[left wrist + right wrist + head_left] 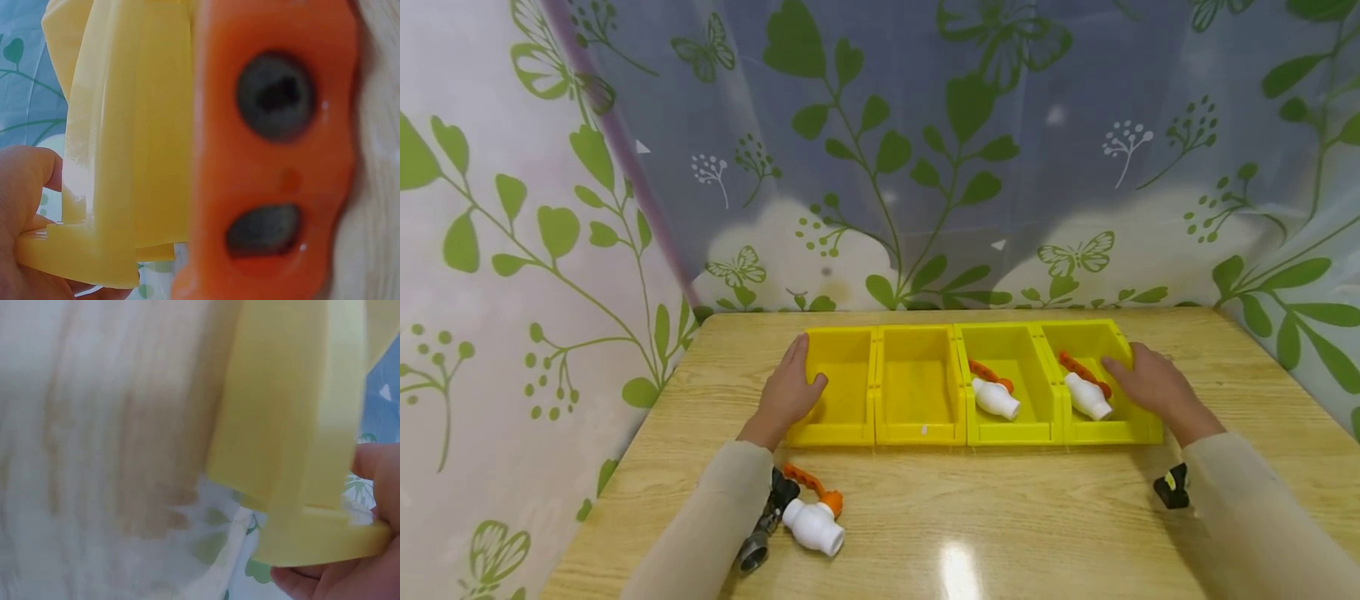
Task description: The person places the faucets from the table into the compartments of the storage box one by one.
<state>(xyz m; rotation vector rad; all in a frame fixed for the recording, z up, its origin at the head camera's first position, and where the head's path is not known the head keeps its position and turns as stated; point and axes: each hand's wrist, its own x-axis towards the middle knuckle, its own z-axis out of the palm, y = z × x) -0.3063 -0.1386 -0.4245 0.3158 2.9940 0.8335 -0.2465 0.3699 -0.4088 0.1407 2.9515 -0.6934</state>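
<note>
A row of joined yellow bins stands near the back of the table. My left hand grips its left end wall, thumb over the rim; in the left wrist view the fingers curl round the yellow wall. My right hand grips the right end the same way, and the right wrist view shows that hand round the bin edge. White valves with orange handles lie in the two right bins, one in each. The two left bins hold no valve.
Another white valve with an orange handle lies on the wooden table beside my left forearm, next to a dark metal-ended object. A small black object is by my right wrist. Patterned curtains hang behind and left.
</note>
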